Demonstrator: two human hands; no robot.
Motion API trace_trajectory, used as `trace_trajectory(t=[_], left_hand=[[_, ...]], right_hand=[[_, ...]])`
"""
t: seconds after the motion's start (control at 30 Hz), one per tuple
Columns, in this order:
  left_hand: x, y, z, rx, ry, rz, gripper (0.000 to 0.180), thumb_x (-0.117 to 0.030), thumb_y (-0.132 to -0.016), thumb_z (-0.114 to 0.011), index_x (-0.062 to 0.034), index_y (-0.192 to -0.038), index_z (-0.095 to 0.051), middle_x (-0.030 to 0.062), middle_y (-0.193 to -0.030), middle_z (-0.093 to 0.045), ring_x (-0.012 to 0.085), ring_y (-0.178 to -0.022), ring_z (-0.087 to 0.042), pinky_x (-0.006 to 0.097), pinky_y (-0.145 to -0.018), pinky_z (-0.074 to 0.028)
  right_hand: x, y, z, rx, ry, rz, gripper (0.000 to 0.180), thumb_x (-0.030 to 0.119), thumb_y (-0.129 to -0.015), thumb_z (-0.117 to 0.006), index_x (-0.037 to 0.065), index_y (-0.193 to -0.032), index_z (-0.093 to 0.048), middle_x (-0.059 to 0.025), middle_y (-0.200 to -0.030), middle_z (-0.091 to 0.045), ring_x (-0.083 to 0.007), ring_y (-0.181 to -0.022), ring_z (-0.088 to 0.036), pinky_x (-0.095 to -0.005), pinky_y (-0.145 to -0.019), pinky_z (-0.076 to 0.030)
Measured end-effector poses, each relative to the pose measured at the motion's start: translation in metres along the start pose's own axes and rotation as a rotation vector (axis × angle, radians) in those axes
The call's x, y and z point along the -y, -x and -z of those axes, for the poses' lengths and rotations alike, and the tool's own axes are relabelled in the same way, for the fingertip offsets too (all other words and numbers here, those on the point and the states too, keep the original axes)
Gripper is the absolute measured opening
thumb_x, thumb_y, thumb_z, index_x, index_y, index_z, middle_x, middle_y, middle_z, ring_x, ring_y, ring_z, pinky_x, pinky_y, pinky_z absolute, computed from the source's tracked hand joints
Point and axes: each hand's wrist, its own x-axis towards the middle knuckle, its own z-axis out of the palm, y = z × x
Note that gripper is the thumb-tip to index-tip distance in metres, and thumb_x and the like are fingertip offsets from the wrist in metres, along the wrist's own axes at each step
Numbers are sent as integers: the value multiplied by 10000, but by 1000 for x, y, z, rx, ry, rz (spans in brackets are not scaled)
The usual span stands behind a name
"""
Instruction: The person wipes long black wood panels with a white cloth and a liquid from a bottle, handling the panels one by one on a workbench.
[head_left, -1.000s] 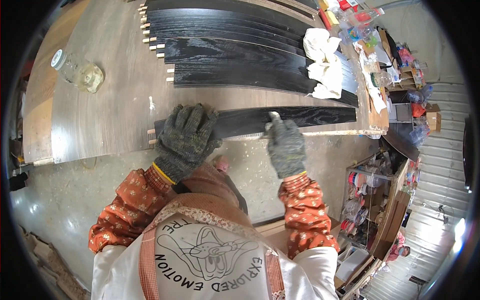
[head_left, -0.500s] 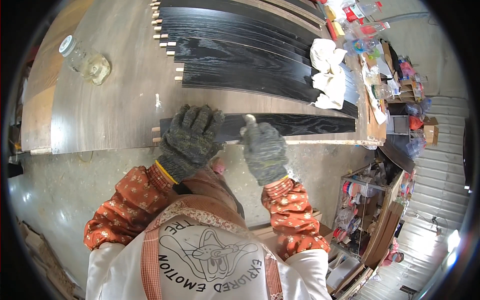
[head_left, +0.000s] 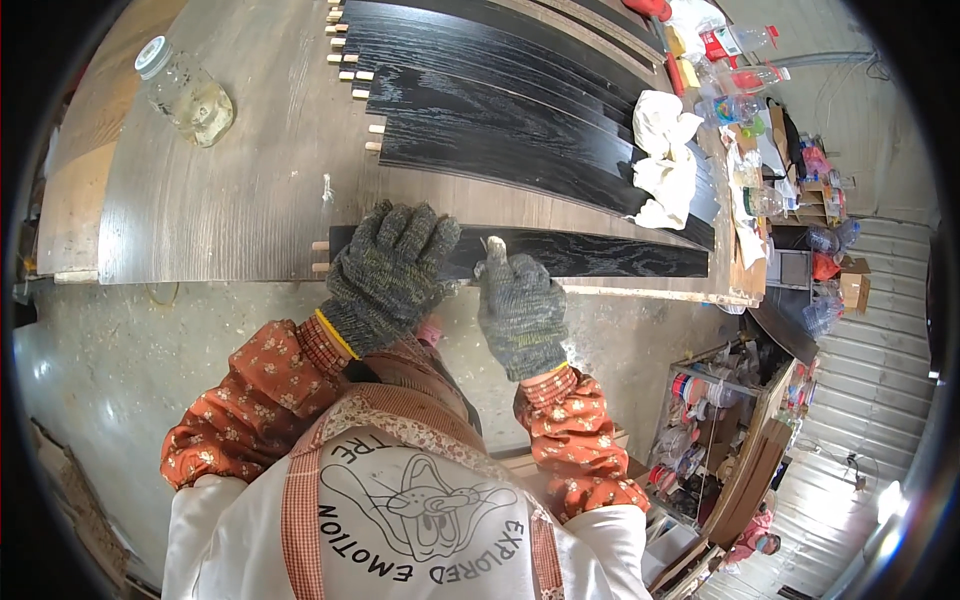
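1. Down at the near edge of the surface (head_left: 230,200), a black board (head_left: 600,255) lies lengthwise.
2. Left hand (head_left: 385,275), gloved, lies flat with fingers spread on the board's left end.
3. Right hand (head_left: 520,310), gloved, is closed around a small pale tool (head_left: 495,247) touching the board.
4. Farther back lie more black boards (head_left: 500,110), a glass jar (head_left: 185,90) and white rags (head_left: 665,155).

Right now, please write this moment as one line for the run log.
left hand: flat on black plank | right hand: pinching small pale piece at plank edge | plank: on workbench near edge | glass jar: far left
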Motion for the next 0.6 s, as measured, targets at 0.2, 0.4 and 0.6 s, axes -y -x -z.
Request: trace_trajectory(t=[0.2,0.4,0.6], left_hand=[[7,-2,4,10,23,6,648,-406,-747,-663,-83,-1285,-504,153,-1207,-517,344,-1109,-495,518,-982,-384],[7,-2,-3,21,33,21,673,-419,-717,-688,-86,-1275,-510,148,-1212,-518,345,-1120,-490,526,-988,-377],[5,-2,-1,16,22,13,673,-425,-714,-689,-86,-1268,-514,151,-1217,-515,349,-1130,-487,531,-991,-375]], right_hand=[[-50,3,6,-80,-163,-328,212,224,-916,-531,76,-1053,-597,-129,-917,-587,-308,-819,-610,-431,-679,-504],[-38,14,17,24,-309,-343,263,254,-939,-518,223,-1191,-582,-104,-991,-635,-300,-781,-649,-416,-651,-531],[-13,8,25,-2,-366,-439,306,232,-885,-619,187,-1187,-639,-139,-1008,-610,-296,-856,-630,-394,-737,-516]])
